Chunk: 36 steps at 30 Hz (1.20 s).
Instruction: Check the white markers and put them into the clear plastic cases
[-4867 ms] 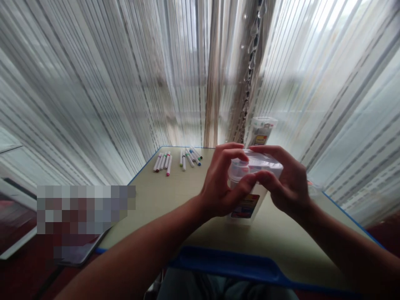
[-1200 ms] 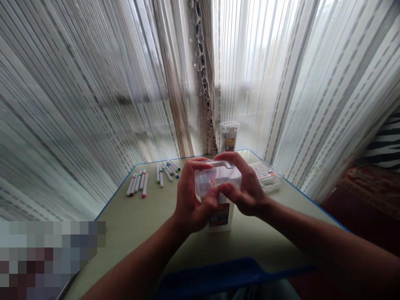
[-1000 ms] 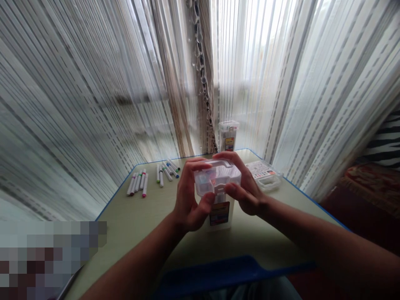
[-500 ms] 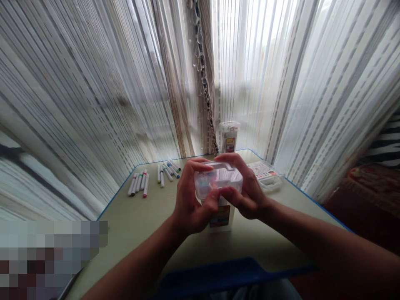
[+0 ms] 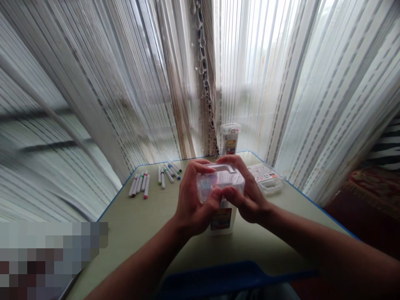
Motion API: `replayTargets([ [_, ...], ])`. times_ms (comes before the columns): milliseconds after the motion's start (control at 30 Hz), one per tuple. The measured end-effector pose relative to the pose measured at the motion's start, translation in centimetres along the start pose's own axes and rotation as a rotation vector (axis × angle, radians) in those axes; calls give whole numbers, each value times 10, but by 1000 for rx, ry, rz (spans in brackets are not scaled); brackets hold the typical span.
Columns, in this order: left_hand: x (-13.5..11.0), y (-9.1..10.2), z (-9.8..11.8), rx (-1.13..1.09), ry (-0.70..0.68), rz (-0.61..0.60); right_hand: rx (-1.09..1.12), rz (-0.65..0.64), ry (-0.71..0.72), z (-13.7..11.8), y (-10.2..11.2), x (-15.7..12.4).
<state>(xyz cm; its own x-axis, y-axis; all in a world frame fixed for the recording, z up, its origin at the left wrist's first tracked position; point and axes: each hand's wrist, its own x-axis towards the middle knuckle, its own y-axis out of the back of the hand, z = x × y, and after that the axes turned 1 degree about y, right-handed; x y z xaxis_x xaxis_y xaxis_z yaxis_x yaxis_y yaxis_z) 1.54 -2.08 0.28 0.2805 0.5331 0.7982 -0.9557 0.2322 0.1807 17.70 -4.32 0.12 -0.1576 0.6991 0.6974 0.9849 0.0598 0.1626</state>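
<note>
A clear plastic box (image 5: 222,223) with a dark label stands upright on the table in front of me. Its translucent lid (image 5: 223,177), with a moulded handle, sits over the top. My left hand (image 5: 195,200) wraps round the lid's left side, and my right hand (image 5: 248,191) grips the right side. Both thumbs press near the lid's front edge, their tips close together, while the fingers curl over the far edge. Some pale pink and blue colour shows through the lid; what lies inside cannot be made out.
Several white markers (image 5: 140,184) with coloured bands lie at the left, and another group (image 5: 168,171) lies nearer the middle. Behind my hands stands a second clear box (image 5: 230,137). A flat clear case (image 5: 270,177) lies on the table (image 5: 150,221) at the right, before striped curtains.
Both hands keep their hold on the lid with almost no movement. The whole view has shifted slightly, so things appear a little lower and to the right.
</note>
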Motion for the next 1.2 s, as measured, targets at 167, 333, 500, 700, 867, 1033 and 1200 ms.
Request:
replayTargets([
  [167,0,-1,4,17,-1,21,-6,4,15,-3,0,-1],
  [333,0,2,0,8,3,-27,11,-24,-17,3,3,-3],
  [500,-1,4,-7,25,-34,-32,21,-46,14,11,6,0],
  [700,-3,6,-12,37,-35,-43,74,-82,30,12,5,5],
  [867,-2,8,-13,18,-45,-79,20,-39,27,11,3,7],
  [1033,-2,7,-15,60,-40,-46,-13,-55,-33,13,7,7],
  [1200,0,9,-16,62,-27,-64,39,-151,-24,15,13,9],
])
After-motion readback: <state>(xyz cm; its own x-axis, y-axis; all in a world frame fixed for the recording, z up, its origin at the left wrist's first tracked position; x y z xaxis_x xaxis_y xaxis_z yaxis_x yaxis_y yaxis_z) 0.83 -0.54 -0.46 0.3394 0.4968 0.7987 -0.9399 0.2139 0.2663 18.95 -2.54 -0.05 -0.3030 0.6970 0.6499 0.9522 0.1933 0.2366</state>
